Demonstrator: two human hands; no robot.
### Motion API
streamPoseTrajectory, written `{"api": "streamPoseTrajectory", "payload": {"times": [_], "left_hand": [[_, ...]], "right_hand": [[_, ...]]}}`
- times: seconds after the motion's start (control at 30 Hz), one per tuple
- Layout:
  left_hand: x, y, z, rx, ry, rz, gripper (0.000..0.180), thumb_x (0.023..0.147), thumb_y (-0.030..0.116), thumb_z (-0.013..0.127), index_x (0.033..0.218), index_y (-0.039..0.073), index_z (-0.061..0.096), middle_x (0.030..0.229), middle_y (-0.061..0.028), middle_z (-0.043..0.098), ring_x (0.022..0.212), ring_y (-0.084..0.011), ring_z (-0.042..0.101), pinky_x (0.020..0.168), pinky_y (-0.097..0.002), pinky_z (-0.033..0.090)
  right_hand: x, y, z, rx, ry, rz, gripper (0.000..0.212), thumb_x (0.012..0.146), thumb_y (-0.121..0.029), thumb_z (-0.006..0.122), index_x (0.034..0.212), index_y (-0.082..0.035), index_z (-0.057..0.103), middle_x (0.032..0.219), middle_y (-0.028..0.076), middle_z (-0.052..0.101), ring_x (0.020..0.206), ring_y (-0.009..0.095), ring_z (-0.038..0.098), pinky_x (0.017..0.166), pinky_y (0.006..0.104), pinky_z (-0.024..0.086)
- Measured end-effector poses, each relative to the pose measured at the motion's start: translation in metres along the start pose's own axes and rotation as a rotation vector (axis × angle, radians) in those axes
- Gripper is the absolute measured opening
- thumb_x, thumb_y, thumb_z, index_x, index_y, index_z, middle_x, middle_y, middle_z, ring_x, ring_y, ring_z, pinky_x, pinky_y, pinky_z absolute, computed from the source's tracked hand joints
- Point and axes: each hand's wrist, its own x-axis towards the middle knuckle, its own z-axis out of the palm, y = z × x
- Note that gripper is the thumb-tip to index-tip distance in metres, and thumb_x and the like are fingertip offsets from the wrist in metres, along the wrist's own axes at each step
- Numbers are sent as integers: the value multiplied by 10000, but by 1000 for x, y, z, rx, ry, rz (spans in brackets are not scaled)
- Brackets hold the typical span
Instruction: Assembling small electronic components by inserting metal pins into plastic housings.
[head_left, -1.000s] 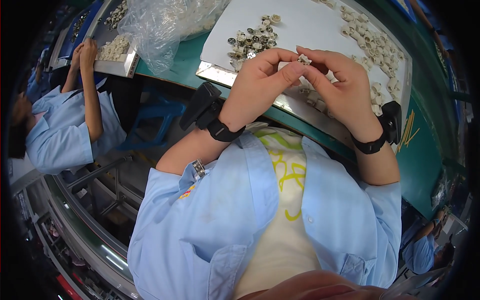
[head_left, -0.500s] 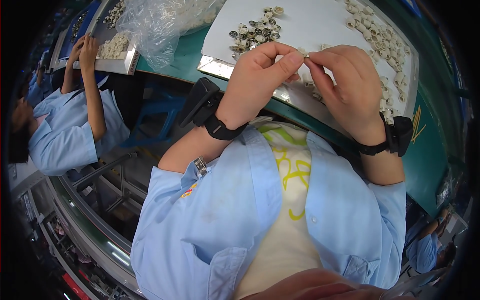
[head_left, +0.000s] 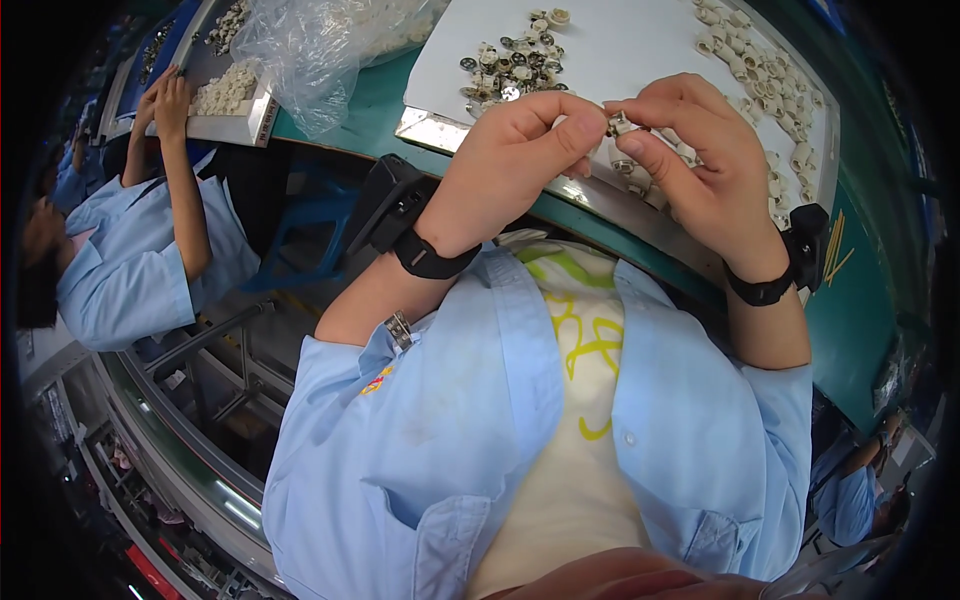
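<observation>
Over the front of a white tray (head_left: pixel 620 40) with a metal edge, my two hands meet at the fingertips. A small white fitting with a shiny metal part (head_left: pixel 619 124) sits between them. My right hand (head_left: pixel 700 150) pinches it between thumb and forefinger. My left hand (head_left: pixel 530 145) is closed, thumb against forefinger, touching the fitting's left side; what else lies in that pinch is hidden. Just beyond my left hand lies a pile of metal and white pieces (head_left: pixel 515 68). Several white fittings (head_left: pixel 636 178) lie beneath my hands.
White cylindrical sockets (head_left: pixel 765 75) cover the tray's right side. A clear plastic bag (head_left: pixel 310 65) lies left of the tray on the green table (head_left: pixel 865 300), with thin yellow sticks (head_left: pixel 833 245) at right. A co-worker (head_left: pixel 140 230) handles parts at another tray (head_left: pixel 262 118) on the left.
My right hand has turned and its thumb has shifted, so more of the metal part shows between the fingertips. My left hand has barely moved.
</observation>
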Motion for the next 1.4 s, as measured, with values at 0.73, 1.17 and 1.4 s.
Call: {"api": "streamPoseTrajectory", "payload": {"times": [0.73,1.17,1.4], "left_hand": [[-3,-7,3,143,36,67,170,839,200,592,852,32,608,667,57,522,594,8,433,504,-150,339],[-6,-5,3,50,-63,28,198,864,217,564,914,28,593,719,39,535,630,-11,456,557,-154,375],[-5,-9,2,-167,-19,5,271,895,264,498,1022,29,542,867,-5,556,701,-68,491,644,-185,409]], "right_hand": [[-4,0,-2,141,-33,110,176,767,-18,574,937,10,611,813,79,575,758,161,528,667,253,403],[-8,5,-2,486,-117,267,179,749,-19,597,924,20,600,849,65,548,806,146,507,732,260,388],[-14,7,1,352,3,162,178,728,13,609,905,17,596,840,68,532,794,151,501,721,252,388]]}}
